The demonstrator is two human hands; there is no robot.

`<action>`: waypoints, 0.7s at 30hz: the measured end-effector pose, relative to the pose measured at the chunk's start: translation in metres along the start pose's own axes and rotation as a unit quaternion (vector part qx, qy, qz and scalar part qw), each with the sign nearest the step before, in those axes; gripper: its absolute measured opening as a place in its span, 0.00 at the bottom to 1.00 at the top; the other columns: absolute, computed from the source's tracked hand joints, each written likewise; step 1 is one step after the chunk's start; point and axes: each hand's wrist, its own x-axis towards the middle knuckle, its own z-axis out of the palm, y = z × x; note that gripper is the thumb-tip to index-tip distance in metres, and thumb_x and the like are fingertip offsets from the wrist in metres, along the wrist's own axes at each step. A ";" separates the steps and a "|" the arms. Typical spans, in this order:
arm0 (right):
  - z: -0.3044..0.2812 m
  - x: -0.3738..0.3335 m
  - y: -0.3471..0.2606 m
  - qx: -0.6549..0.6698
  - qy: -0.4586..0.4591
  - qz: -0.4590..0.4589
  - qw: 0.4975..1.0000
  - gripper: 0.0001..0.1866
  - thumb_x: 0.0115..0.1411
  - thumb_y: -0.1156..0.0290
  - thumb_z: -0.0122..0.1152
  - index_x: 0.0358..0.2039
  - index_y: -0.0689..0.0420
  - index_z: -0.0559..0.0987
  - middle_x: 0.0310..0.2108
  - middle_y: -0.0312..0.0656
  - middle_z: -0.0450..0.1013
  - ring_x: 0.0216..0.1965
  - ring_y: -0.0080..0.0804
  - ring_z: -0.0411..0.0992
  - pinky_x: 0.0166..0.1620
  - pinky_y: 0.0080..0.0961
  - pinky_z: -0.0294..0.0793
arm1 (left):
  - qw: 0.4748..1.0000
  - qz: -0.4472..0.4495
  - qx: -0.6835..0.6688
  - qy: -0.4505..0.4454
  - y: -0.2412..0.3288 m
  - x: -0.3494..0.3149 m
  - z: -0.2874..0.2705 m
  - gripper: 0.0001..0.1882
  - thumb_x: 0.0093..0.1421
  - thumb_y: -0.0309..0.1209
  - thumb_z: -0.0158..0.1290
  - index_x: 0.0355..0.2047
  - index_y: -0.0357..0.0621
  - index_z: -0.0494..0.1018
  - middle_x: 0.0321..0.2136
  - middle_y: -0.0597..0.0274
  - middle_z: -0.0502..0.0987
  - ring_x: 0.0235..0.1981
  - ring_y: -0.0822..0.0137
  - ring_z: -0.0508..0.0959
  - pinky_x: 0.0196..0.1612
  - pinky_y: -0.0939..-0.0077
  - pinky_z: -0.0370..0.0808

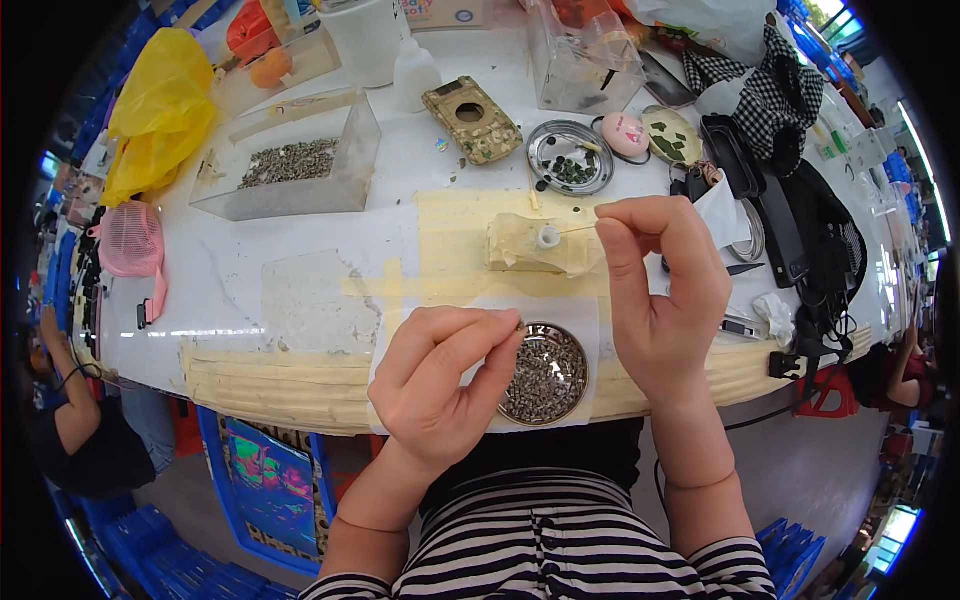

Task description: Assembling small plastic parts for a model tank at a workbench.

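A person seated at the near edge of a white worktop [300, 240] is working over a round metal dish [545, 375] heaped with small grey metal beads. The dish is sitting on a white sheet at the near edge, just in front of the person's striped top.

The left hand [440, 375] is pinching thumb and forefinger tightly together at the dish's left rim; it appears to be holding one tiny bead, though the piece is too small to make out. The right hand [660, 290] is raised above the worktop to the right of the dish, thumb and forefinger closed on the end of a thin thread [578, 229]. The thread is running left to a small white spool [548, 237] resting on a lump of yellowish taped material [530, 245] near the middle of the worktop.

Risks, as a judgement: the bead is so small that a slight loosening of the left pinch could be dropping it back into the dish or off the near edge onto the floor. The thread end is fine and limp, so a pull from the right hand could be tugging the spool off its perch. The left wrist is hovering close to the dish, and a nudge might be tipping it and spilling beads over the edge.

Farther back are standing a clear box of more grey pieces [290, 165] and a second metal dish [570, 158] holding dark bits.
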 end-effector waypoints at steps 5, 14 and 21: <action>0.006 -0.003 0.006 -0.090 -0.051 -0.028 0.994 0.07 0.56 0.74 0.66 0.36 0.59 0.79 0.29 0.42 0.72 0.30 0.39 0.70 0.34 0.33 0.70 | 0.999 -0.023 -0.034 0.002 0.000 -0.002 -0.002 0.14 0.49 0.14 0.64 0.36 0.37 0.81 0.31 0.58 0.78 0.30 0.65 0.78 0.33 0.77 0.74; -0.008 -0.027 -0.025 0.346 -0.237 0.267 0.868 0.06 0.62 0.72 0.64 0.36 0.62 0.82 0.28 0.37 0.71 0.27 0.21 0.68 0.32 0.18 0.66 | 0.999 0.041 -0.027 0.010 -0.004 -0.001 -0.005 0.17 0.45 0.18 0.67 0.37 0.43 0.82 0.33 0.63 0.79 0.33 0.65 0.76 0.36 0.76 0.73; -0.002 -0.037 -0.033 0.107 -0.090 0.037 0.989 0.11 0.52 0.77 0.72 0.37 0.60 0.83 0.28 0.40 0.74 0.25 0.27 0.71 0.28 0.20 0.71 | 0.998 0.049 0.027 0.009 -0.004 -0.004 -0.004 0.14 0.45 0.17 0.66 0.34 0.40 0.80 0.32 0.61 0.78 0.32 0.63 0.75 0.35 0.73 0.72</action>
